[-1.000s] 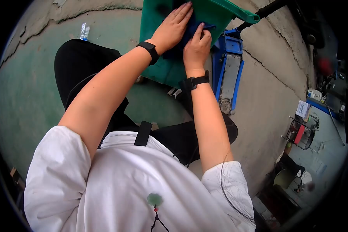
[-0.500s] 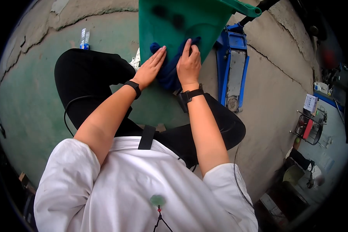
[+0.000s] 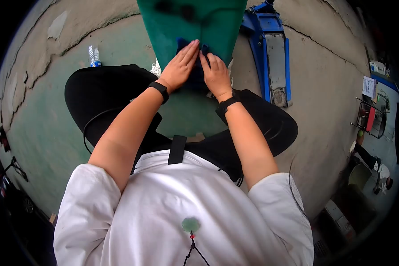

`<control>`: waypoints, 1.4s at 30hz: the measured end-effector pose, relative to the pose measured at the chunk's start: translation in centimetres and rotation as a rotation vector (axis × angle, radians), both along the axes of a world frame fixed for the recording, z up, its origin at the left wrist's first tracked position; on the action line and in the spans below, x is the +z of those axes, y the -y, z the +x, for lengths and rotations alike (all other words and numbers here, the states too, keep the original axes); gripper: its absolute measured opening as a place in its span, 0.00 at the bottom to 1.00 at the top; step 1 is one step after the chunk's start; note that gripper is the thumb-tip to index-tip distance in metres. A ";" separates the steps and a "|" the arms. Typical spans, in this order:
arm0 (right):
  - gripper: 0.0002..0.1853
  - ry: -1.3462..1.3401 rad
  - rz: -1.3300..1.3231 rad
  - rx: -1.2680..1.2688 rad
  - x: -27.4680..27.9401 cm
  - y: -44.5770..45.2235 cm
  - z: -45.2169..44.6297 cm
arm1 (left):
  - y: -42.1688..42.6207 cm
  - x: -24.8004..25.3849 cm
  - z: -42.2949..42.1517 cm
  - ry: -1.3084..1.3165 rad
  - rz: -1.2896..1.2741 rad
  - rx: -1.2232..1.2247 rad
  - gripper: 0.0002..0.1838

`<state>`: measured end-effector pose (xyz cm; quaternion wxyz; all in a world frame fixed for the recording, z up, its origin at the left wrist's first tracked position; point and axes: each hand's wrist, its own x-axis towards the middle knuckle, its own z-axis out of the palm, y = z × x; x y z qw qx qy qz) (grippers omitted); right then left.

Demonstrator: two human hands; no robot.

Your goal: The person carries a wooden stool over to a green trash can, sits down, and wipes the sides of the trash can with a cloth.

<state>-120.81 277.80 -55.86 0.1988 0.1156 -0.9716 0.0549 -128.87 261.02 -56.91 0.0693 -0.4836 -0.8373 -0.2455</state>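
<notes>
A green plastic bin (image 3: pixel 173 31) stands between my knees at the top of the view. A dark blue cloth (image 3: pixel 195 80) lies against its near side. My left hand (image 3: pixel 179 66) presses flat on the cloth, fingers extended and close together, pointing up and right. Beside it, my right hand (image 3: pixel 216 75) rests on the cloth's right part, its fingers bent and gripping a bit of it. The fingertips of both hands are close together. Part of the cloth is hidden under my hands.
A blue floor jack (image 3: pixel 275 62) lies right of the bin. Left of it, a plastic bottle (image 3: pixel 94 56) stands beyond my left knee. At the far right are a chair frame with a red part (image 3: pixel 370 119) and a seated person (image 3: pixel 381 170).
Both hands first came down the bin's side with the cloth, then drew closer together. The bin appears farther left and more upright in view, and the jack shows more to the right.
</notes>
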 end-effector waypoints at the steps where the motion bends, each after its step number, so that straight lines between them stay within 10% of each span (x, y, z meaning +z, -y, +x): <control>1: 0.25 0.089 -0.039 0.026 -1.4 0.1 1.9 | 1.7 -2.5 1.2 0.026 -0.057 -0.182 0.30; 6: 0.23 0.124 -0.074 0.024 -2.4 -1.0 4.3 | 5.2 -3.1 1.9 -0.260 -0.506 -0.343 0.32; 14: 0.22 -0.436 -0.305 -0.329 8.5 -5.0 -6.6 | 3.6 -0.9 0.5 -0.006 -0.240 -0.309 0.19; 23: 0.39 0.023 -0.666 -0.520 -1.0 -3.3 -2.8 | 3.8 -1.9 1.9 0.149 -0.057 -0.105 0.13; 32: 0.35 0.412 -0.802 -0.682 -9.5 -0.6 8.0 | 4.6 -2.2 1.4 0.190 -0.086 -0.088 0.12; 42: 0.18 0.032 -0.677 -0.644 0.0 -1.5 2.8 | 2.7 5.5 -5.3 -0.006 0.319 0.382 0.10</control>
